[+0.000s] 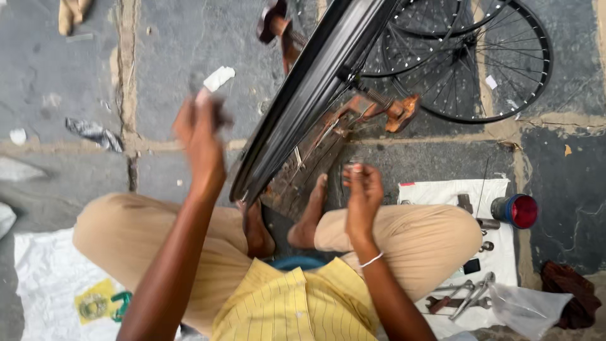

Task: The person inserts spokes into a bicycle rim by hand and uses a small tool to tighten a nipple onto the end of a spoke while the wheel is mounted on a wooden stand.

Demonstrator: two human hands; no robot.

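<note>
I sit cross-legged on a stone floor in tan trousers and a yellow shirt. A black bicycle rim (303, 95) stands tilted in a rusty metal stand (353, 120) in front of my bare feet. My left hand (201, 136) is raised left of the rim, blurred, closed around a small dark tool. My right hand (362, 192) hovers just right of the rim's lower end, fingers pinched on something small that I cannot make out.
Spoked black wheels (480, 63) lie at the top right. A white cloth (461, 192) on my right carries pliers (470, 297), spanners and a blue-red round tin (516, 210). A white sheet (47, 284) lies at my left. Scraps litter the floor.
</note>
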